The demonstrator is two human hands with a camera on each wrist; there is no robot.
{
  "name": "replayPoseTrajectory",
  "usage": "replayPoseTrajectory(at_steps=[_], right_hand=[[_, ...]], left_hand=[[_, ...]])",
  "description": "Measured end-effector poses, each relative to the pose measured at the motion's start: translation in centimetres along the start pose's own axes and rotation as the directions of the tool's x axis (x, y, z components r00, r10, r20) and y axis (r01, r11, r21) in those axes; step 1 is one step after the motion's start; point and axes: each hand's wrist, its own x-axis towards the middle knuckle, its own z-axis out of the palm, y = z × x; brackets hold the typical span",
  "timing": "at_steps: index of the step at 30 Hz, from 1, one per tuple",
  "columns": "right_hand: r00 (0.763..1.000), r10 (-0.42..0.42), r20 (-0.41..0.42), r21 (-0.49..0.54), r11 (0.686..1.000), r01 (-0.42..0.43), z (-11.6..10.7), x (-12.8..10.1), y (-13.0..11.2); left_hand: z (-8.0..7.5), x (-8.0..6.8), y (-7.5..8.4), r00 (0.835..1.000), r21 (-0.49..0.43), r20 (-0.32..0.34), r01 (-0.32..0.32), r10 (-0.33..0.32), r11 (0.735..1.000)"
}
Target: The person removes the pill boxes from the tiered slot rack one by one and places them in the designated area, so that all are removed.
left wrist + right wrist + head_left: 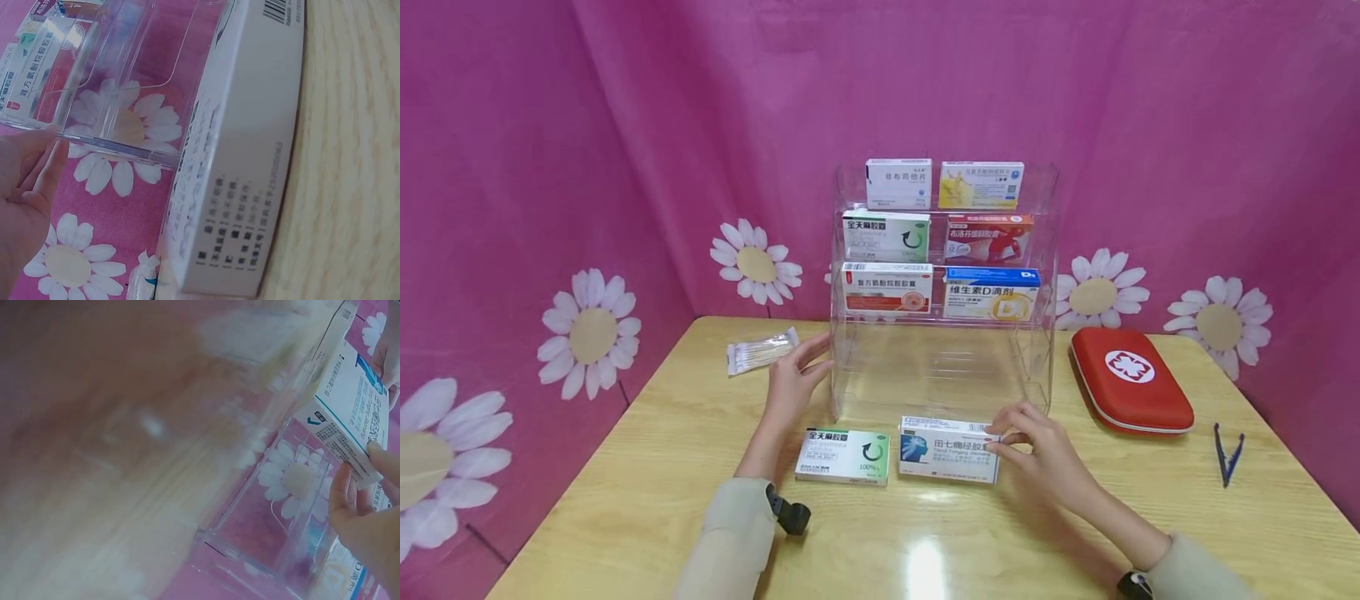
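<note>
Two medicine boxes lie low in the frame's centre on the wooden table (647,467), before the clear acrylic rack (1045,250). The right hand (1037,446) pinches the right end of the blue-and-white box (947,450) between thumb and fingertips. The left hand (790,383), fingers straight, seemingly touches the rack's left wall; the green-marked box (842,456) lies just below it, untouched.

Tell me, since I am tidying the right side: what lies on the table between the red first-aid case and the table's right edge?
Dark tweezers beside the red first-aid case, in the head view.
</note>
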Motion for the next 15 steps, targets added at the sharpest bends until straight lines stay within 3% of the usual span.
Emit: replayPoseTrajectory(at_steps=[8, 15], right_hand=[[0.987, 0.134, 0.089, -0.012, 0.991, -0.133, 0.05, 0.32, 0.28], [0.973, 0.186, 0.135, 0.009, 0.982, -0.189, 0.34, 0.65, 0.61]], left_hand=[[0.11, 0.12, -0.05, 1.000, 0.000, -0.015, 0.018, -0.018, 1.000], [0.15, 0.12, -0.30, 1.000, 0.002, -0.013, -0.002, 0.002, 1.000]])
